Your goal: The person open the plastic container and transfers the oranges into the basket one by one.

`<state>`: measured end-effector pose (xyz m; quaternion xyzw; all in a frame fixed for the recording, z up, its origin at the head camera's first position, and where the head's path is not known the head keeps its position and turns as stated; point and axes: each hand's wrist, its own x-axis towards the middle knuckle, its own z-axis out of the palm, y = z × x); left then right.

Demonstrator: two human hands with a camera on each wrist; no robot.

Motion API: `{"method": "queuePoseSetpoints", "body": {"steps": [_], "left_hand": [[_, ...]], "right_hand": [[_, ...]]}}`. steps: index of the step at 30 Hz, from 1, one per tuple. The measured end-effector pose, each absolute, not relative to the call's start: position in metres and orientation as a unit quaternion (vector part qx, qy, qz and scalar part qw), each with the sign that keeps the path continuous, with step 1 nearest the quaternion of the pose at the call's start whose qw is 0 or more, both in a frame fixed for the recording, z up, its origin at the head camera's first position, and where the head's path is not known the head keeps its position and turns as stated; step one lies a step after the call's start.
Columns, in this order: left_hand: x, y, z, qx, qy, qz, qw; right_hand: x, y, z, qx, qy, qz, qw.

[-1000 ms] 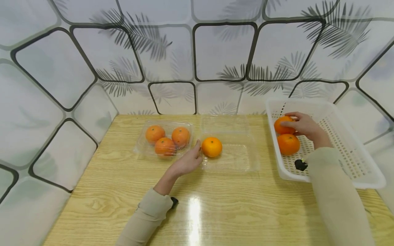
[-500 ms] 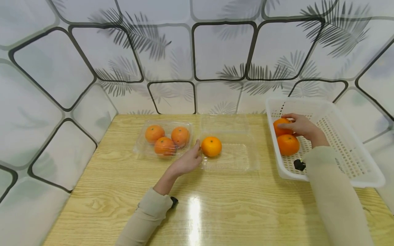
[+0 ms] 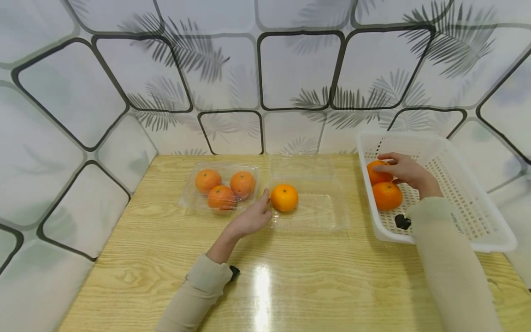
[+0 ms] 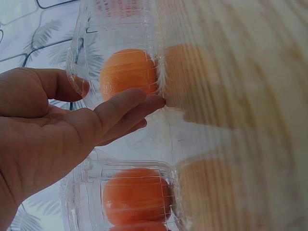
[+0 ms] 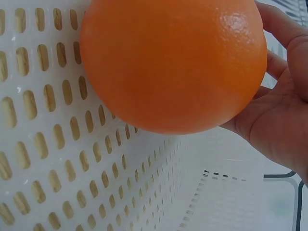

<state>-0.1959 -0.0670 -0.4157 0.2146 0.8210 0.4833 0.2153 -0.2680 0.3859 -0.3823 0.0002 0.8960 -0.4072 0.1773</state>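
My left hand (image 3: 254,216), fingers extended, touches the near left side of an open clear plastic clamshell box (image 3: 319,210). One orange (image 3: 284,198) sits at that box's left end; in the left wrist view the fingers lie along the wall beside this orange (image 4: 129,72). Inside the white basket, my right hand (image 3: 408,173) grips the back orange (image 3: 378,171) with thumb and fingers. A second orange (image 3: 387,196) lies just in front of it and fills much of the right wrist view, hiding part of the fingers.
Left of the open box stands another clear clamshell box (image 3: 191,196) with 3 oranges in it. The perforated white basket (image 3: 483,193) takes up the right side of the wooden table (image 3: 315,281). A patterned wall (image 3: 303,69) rises directly behind.
My right hand and the back orange have shifted slightly left within the basket. My left hand stays at the open box.
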Motion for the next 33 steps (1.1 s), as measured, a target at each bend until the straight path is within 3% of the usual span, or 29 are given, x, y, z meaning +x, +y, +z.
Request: {"method": "queuePoseSetpoints", "body": {"steps": [23,33], "left_hand": [[-0.196,-0.068,-0.419,0.219,0.825,0.481,0.202],[-0.196,-0.069,-0.418,0.214,0.818,0.488,0.215]], "right_hand": [[-0.270,0.388,-0.378,0.062,0.861,-0.475,0.168],[-0.267,0.382,-0.363,0.069,0.854,-0.509,0.084]]}}
